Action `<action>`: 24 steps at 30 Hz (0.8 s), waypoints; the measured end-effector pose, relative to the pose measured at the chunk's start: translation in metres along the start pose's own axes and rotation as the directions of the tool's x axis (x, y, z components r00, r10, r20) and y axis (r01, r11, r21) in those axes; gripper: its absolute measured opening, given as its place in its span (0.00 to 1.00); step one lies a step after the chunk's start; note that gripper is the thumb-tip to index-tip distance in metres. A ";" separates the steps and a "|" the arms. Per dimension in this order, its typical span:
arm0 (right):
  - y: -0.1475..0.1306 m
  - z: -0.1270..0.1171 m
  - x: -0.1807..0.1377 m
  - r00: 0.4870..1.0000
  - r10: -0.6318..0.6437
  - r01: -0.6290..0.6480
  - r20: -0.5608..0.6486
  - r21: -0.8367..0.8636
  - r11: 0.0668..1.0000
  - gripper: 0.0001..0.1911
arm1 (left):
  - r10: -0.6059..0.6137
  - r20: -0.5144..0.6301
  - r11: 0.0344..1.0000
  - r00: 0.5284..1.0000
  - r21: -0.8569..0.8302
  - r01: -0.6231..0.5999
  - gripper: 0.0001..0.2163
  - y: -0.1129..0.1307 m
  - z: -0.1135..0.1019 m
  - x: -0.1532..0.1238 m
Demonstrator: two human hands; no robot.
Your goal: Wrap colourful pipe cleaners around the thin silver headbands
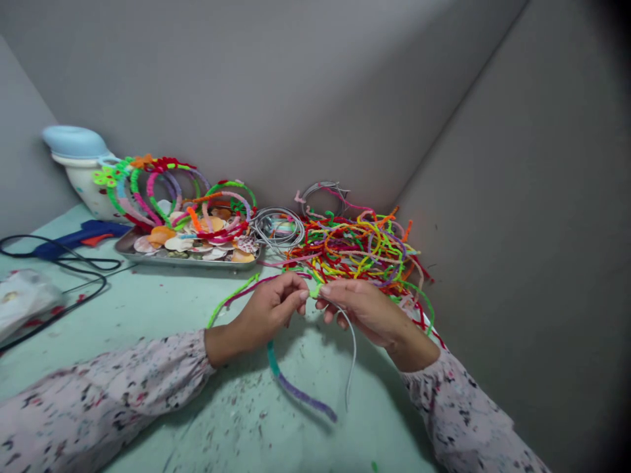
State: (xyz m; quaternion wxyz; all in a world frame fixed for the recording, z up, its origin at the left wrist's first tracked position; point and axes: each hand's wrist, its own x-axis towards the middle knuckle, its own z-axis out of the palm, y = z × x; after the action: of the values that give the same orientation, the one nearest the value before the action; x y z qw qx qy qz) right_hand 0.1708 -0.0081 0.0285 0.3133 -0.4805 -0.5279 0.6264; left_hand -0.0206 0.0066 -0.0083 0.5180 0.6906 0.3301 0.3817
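My left hand and my right hand meet above the table, their fingertips pinched on a short bright green pipe cleaner. From under my left hand curves a fuzzy strip, teal turning to purple. A bare grey wire hangs down from my right fingers. Whether wire and fuzzy strip are one piece is hidden by my hands. Behind my left wrist lie a green pipe cleaner and a dark pink one.
Loose colourful pipe cleaners are heaped behind my hands, beside coiled grey wire. A metal tray holds shells and fuzzy wrapped hoops. To the left are a blue glue gun, its black cord, and a white container with blue lid.
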 end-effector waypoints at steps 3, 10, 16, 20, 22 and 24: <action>-0.001 0.003 -0.001 0.999 -0.030 0.030 -0.039 -0.007 1.000 0.16 | 0.029 -0.002 0.999 1.000 0.040 -0.029 0.07 0.001 0.000 -0.001; -0.005 0.008 -0.004 0.989 -0.074 0.051 -0.126 -0.174 0.983 0.09 | 0.091 -0.011 0.985 0.996 0.151 -0.088 0.07 -0.001 -0.001 -0.003; -0.011 0.011 -0.007 0.980 -0.142 0.105 -0.139 -0.245 0.964 0.07 | 0.131 -0.040 0.969 0.991 0.218 -0.119 0.07 0.001 -0.001 -0.004; -0.010 0.007 -0.007 0.984 -0.157 0.129 -0.087 -0.270 0.954 0.08 | 0.144 -0.063 0.962 0.988 0.243 -0.125 0.07 0.003 0.000 -0.004; -0.009 0.006 -0.005 0.985 -0.150 0.121 -0.083 -0.279 0.953 0.08 | 0.165 -0.055 0.952 0.985 0.268 -0.145 0.07 0.003 0.001 -0.004; -0.007 0.005 -0.004 0.985 -0.150 0.123 -0.081 -0.273 0.954 0.07 | 0.190 -0.039 0.941 0.981 0.292 -0.171 0.05 0.003 0.001 -0.004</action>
State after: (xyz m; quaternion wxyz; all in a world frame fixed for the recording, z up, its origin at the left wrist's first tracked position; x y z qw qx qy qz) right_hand 0.1670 -0.0119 0.0364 0.3143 -0.5116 -0.6229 0.5014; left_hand -0.0216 0.0015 -0.0064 0.3639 0.7726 0.3343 0.3986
